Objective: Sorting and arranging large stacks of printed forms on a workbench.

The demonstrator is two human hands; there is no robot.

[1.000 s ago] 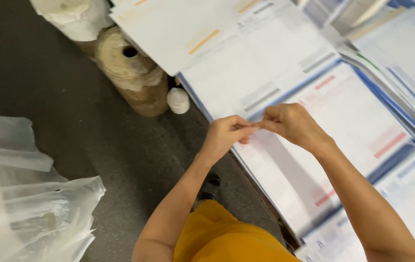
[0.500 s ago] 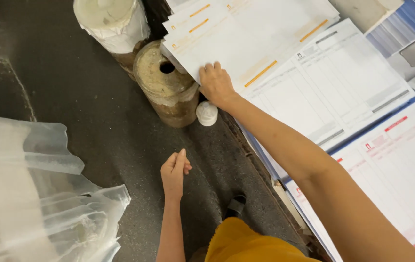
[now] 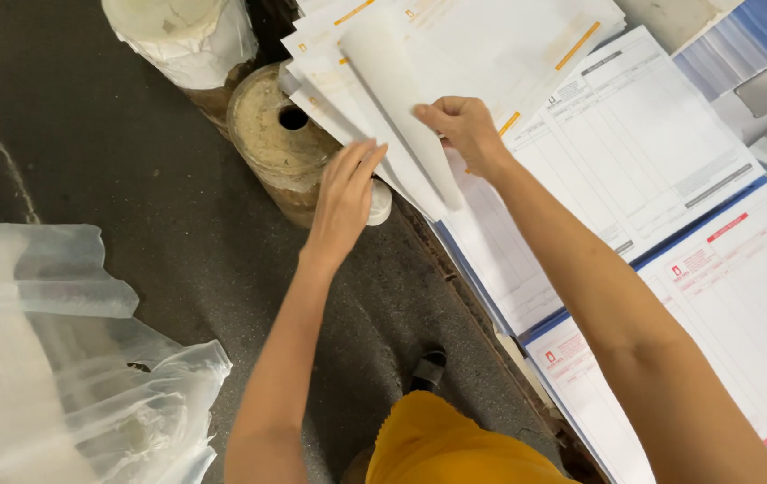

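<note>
Paper stack (image 3: 455, 54) overhangs table's left edge. Right hand (image 3: 462, 125) pinches a curled top sheet (image 3: 401, 99); left hand (image 3: 345, 193), fingers loosely extended, supports overhanging sheet edges above brown roll (image 3: 280, 143). Dark floor (image 3: 115, 179) lies open leftward.

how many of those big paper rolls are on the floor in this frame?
2: a bare brown roll beside the left hand, and a plastic-wrapped roll behind it at the top edge. Others may be out of view.
</note>
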